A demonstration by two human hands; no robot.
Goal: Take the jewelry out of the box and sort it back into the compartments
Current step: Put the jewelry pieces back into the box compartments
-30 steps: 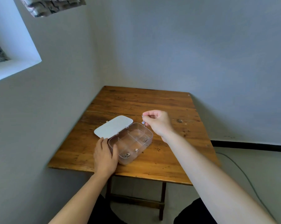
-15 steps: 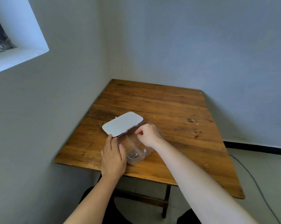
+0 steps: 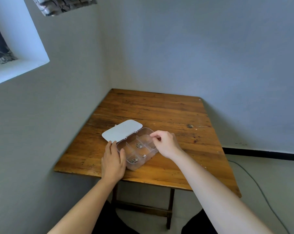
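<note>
A wooden table (image 3: 159,108) fills a room corner, a clear compartment box (image 3: 139,150) at its 7 o'clock, white lid (image 3: 121,130) folded back toward 11. The left hand (image 3: 113,160), fingers flat and together, steadies the box's near end. The right hand (image 3: 166,143) hovers over the far compartment at 2 o'clock, thumb and forefinger pressed together; whether they pinch anything cannot be told. Jewelry pieces (image 3: 138,145) lie in three compartments. Sorting appears underway; the next move likely calls for a fine fingertip pick-up or release.

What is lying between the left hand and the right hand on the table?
In the head view, the clear box, with small jewelry in its compartments, lies between left hand and right hand.
</note>
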